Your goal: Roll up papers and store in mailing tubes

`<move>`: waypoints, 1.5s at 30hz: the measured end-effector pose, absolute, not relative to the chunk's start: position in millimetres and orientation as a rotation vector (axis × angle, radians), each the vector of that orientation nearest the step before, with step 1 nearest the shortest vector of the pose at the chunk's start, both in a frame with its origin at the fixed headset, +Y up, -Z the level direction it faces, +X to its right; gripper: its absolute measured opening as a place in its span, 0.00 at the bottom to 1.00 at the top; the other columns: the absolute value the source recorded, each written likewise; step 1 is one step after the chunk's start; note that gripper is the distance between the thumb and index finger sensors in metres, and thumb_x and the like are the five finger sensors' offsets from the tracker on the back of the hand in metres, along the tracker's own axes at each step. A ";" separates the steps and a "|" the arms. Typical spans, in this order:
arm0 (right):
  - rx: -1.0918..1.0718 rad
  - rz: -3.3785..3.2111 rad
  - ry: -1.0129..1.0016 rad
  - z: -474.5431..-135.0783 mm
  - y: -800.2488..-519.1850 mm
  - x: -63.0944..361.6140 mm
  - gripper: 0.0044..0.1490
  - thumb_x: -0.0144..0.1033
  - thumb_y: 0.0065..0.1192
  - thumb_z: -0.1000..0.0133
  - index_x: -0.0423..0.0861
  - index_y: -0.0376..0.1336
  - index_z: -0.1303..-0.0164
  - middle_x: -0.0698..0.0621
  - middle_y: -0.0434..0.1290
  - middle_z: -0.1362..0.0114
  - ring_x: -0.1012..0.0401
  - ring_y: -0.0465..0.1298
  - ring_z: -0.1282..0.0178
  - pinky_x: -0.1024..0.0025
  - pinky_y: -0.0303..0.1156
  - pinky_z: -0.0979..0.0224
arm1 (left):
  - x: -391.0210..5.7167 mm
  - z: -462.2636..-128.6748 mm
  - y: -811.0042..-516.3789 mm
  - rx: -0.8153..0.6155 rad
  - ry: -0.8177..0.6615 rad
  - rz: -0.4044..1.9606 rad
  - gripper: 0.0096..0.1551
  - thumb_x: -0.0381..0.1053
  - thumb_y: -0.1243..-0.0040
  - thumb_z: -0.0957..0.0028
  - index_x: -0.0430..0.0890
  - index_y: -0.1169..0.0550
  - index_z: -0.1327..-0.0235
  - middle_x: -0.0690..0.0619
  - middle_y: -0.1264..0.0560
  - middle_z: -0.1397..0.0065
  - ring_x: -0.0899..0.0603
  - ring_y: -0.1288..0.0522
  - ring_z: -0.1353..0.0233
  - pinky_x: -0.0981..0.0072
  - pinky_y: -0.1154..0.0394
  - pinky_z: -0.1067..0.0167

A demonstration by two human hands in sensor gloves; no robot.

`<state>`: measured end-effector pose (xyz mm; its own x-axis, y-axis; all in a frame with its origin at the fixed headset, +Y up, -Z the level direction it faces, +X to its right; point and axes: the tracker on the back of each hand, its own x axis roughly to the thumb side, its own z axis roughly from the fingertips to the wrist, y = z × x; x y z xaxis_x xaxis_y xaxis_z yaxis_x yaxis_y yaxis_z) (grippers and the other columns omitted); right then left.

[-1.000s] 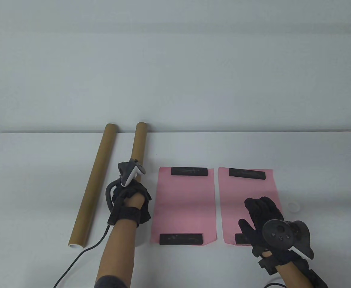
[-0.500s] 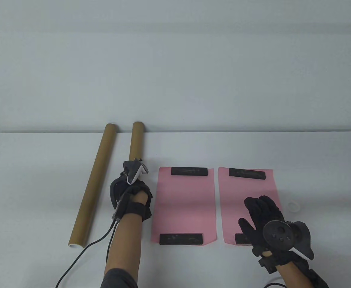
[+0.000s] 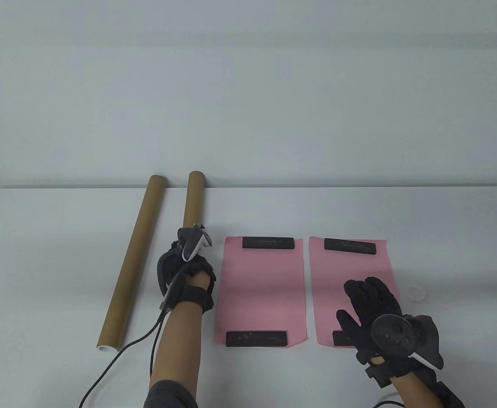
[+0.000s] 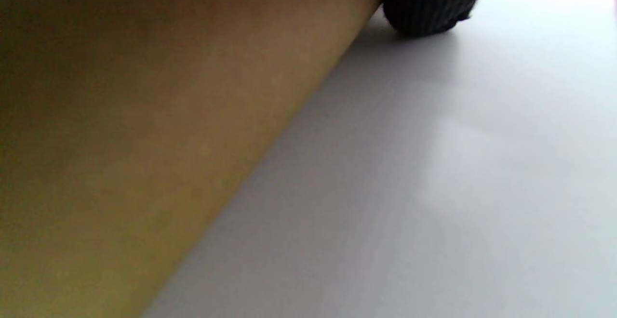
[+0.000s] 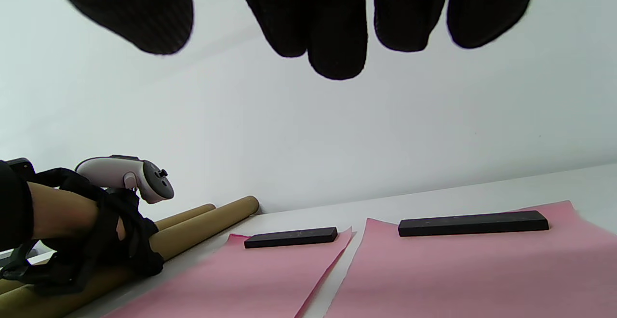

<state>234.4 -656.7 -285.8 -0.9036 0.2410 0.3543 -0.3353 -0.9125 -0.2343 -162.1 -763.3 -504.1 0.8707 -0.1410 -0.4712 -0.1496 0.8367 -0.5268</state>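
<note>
Two brown mailing tubes lie on the white table at the left. My left hand (image 3: pixel 187 272) grips the near part of the right tube (image 3: pixel 193 199); the left wrist view shows that tube (image 4: pixel 144 139) close up with one fingertip (image 4: pixel 424 5) beside it. The left tube (image 3: pixel 133 259) lies free. Two pink papers lie flat, the left paper (image 3: pixel 260 289) and the right paper (image 3: pixel 350 265), each held by black bars at the far and near ends. My right hand (image 3: pixel 371 304) is open with fingers spread over the near part of the right paper, holding nothing.
A small white cap (image 3: pixel 415 292) lies right of the right paper. A black cable (image 3: pixel 116 361) runs from my left wrist to the front edge. The near bar (image 3: pixel 341 338) of the right paper is partly hidden by my right hand.
My left hand has moved slightly forward and right along the right tube, and the tube's far end has swung a little to the left. My right hand has barely moved.
</note>
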 end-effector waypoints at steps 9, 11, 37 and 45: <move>0.458 2.772 -0.387 -288.7 -660.8 234.9 0.48 0.57 0.59 0.41 0.35 0.60 0.21 0.34 0.67 0.22 0.28 0.63 0.21 0.27 0.64 0.30 | -171.2 -493.5 -733.2 -0.549 0.486 0.033 0.68 0.74 0.47 0.59 0.42 0.70 0.30 0.40 0.54 0.23 0.37 0.38 0.26 0.51 0.32 0.35; 0.463 2.780 -0.385 -288.3 -661.1 234.2 0.48 0.56 0.59 0.41 0.35 0.60 0.21 0.34 0.67 0.22 0.28 0.63 0.21 0.27 0.64 0.30 | -169.3 -485.0 -717.4 -0.497 0.434 0.052 0.68 0.74 0.47 0.59 0.43 0.70 0.30 0.40 0.56 0.23 0.36 0.40 0.24 0.47 0.33 0.32; 0.521 2.876 -0.309 -296.9 -676.7 221.9 0.49 0.59 0.59 0.42 0.37 0.58 0.19 0.37 0.66 0.20 0.31 0.62 0.17 0.28 0.54 0.24 | -149.9 -301.1 -688.7 0.129 -0.395 -0.093 0.57 0.75 0.45 0.62 0.53 0.50 0.23 0.49 0.48 0.16 0.35 0.41 0.15 0.38 0.39 0.24; 0.575 2.931 -0.346 -296.7 -681.3 214.8 0.52 0.62 0.58 0.43 0.41 0.54 0.16 0.37 0.59 0.14 0.31 0.57 0.14 0.27 0.45 0.24 | -154.6 -301.1 -692.8 0.115 -0.393 -0.063 0.54 0.74 0.44 0.61 0.56 0.47 0.23 0.52 0.45 0.16 0.38 0.40 0.15 0.39 0.45 0.24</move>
